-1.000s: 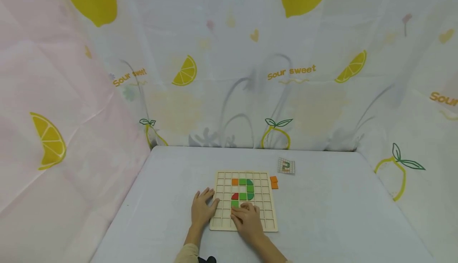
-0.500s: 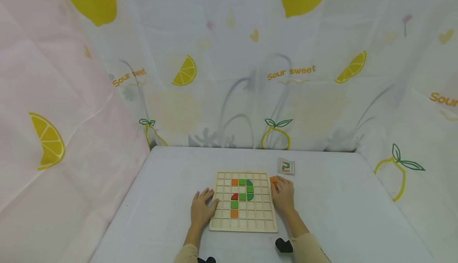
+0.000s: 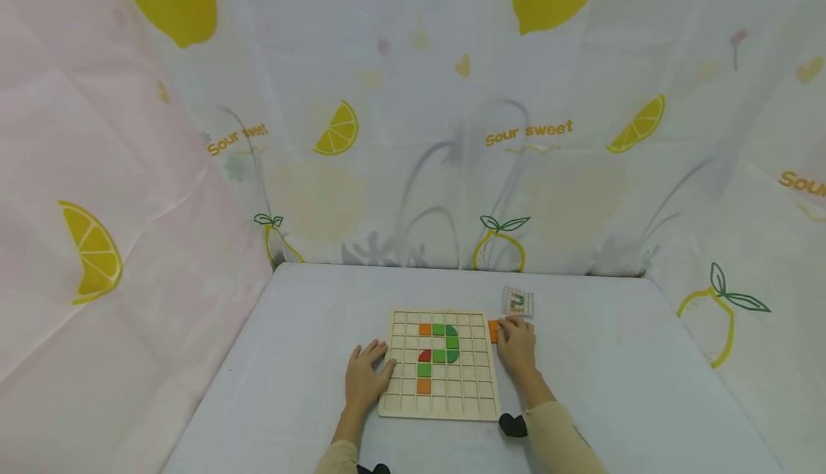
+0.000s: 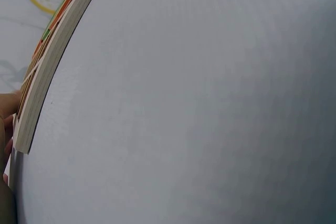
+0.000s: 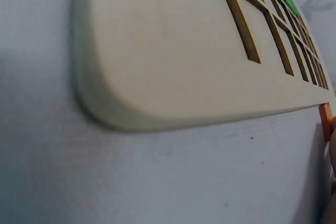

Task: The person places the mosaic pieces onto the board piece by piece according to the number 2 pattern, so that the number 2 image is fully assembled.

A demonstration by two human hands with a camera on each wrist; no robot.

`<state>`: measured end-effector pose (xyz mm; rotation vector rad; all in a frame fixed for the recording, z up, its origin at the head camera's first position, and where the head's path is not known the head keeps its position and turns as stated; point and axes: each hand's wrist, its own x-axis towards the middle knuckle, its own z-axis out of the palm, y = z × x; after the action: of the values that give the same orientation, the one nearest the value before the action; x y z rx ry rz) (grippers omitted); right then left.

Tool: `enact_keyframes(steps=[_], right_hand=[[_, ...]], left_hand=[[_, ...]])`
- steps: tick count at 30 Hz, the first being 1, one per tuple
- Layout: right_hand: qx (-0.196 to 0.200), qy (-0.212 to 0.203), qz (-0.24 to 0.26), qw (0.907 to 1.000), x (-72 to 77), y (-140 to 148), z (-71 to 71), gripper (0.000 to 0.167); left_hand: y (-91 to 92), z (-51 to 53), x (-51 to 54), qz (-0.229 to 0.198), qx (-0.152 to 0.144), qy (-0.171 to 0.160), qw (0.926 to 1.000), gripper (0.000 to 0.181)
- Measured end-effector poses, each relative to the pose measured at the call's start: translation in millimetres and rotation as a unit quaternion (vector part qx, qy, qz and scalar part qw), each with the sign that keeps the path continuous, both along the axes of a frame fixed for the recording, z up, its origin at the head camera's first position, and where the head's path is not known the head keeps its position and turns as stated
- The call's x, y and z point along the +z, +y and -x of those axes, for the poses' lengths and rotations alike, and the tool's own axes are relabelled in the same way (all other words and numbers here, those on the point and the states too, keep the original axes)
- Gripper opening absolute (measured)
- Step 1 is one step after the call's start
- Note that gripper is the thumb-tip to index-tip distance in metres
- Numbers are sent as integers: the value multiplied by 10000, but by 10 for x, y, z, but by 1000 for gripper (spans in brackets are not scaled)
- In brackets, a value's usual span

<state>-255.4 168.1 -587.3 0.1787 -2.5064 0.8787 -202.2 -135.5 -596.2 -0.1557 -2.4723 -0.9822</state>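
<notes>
A square wooden grid board [image 3: 409,407] lies on the table. Green, orange and red tiles, among them a green tile [image 3: 424,370], form a hooked figure in its cells. My left hand [image 3: 364,381] rests at the board's left edge with fingers spread and thumb touching the rim; the left wrist view shows only part of this hand [image 4: 7,109] beside the rim. Right of the board, my right hand [image 3: 518,346] pinches an orange tile [image 3: 493,330] with curled fingers. That tile [image 5: 326,121] appears at the right wrist view's edge; the thumb's contact is hidden.
A small patterned card [image 3: 518,300] showing a similar coloured figure lies behind my right hand. White cloth covers the table [image 3: 619,373]. A lemon-print curtain [image 3: 413,173] hangs behind and at both sides.
My right hand has left the lower part of the board, where an orange tile now sits in its cell below the green one, and moved right to the loose orange tiles. The left hand stays put.
</notes>
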Motion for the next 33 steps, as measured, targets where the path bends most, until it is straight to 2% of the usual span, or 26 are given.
enact_keyframes(steps=[3, 7, 10, 15, 20, 22, 25, 28, 31, 33], right_hand=[[424, -470, -181, 9978, 27, 21, 16, 28], [1086, -1026, -337, 9882, 85, 57, 55, 36], [1426, -1042, -423, 9834, 99, 103, 65, 38], [1683, -652, -304, 9831, 75, 175, 12, 38], [1544, 65, -454, 9869, 48, 179, -55, 30], [1351, 182, -476, 9895, 39, 170, -92, 28], [1062, 106, -371, 9936, 41, 156, -149, 27], [714, -192, -450, 9962, 48, 159, -188, 28], [258, -512, -516, 9970, 38, 186, -216, 32], [-77, -557, -422, 9975, 14, 215, -241, 35]], left_hand=[[1, 11, -25, 65, 55, 117, 9999, 32], [-8, 20, -41, 127, 103, 163, 9997, 32], [-6, 12, -24, 68, 41, 62, 9999, 32], [2, -7, -1, 39, -13, -32, 10000, 32], [7, -3, 6, 86, 19, 6, 10000, 32], [9, -4, 6, 100, 19, 16, 9999, 32], [11, -9, 10, 93, 24, 24, 10000, 32], [14, -14, 15, 107, 31, 28, 9999, 32], [14, -14, 17, 113, 46, 18, 9999, 32], [15, -9, 13, 133, 42, 7, 9999, 32]])
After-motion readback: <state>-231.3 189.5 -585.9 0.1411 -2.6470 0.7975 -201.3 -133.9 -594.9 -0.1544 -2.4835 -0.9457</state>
